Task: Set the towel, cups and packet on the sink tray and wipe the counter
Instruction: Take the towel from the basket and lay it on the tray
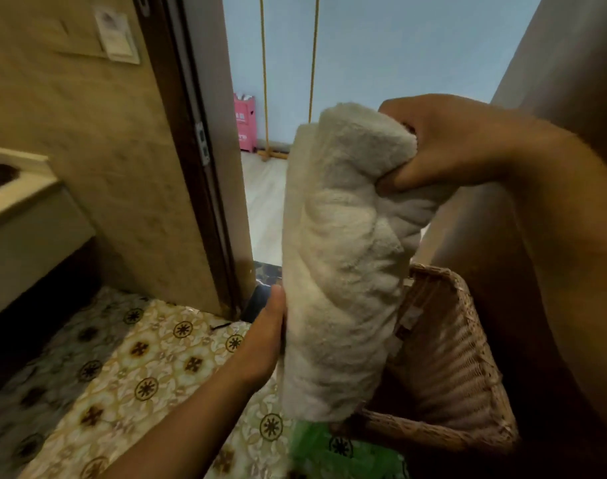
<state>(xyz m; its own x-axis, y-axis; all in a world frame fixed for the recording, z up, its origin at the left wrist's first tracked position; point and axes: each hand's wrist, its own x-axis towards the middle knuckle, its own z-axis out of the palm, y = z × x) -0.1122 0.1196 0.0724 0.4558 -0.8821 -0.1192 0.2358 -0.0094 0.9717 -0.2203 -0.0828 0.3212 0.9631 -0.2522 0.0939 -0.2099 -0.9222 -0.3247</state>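
At the far left edge of the frame, a pale counter (22,198) with a dark basin recess is partly visible. Below it, the patterned floor tiles (146,368) fill the lower left. A dark door frame (191,133) runs down the upper centre-left, with a pink box (245,122) visible through the doorway beyond it.

Your left hand (264,344) enters from the lower centre. It lies flat against the lower left side of the rolled white towel (343,264), thumb up along the roll; its fingers are hidden behind the cloth.

The towel stands nearly upright in the centre of the frame, held clear of the floor.

Your right hand (447,150) is closed around the towel's upper end, at upper right, cloth bunched between thumb and fingers.

A woven wicker basket (461,368) sits at lower right, just behind the towel's lower end. A green object (329,451) lies at the bottom, blurred.
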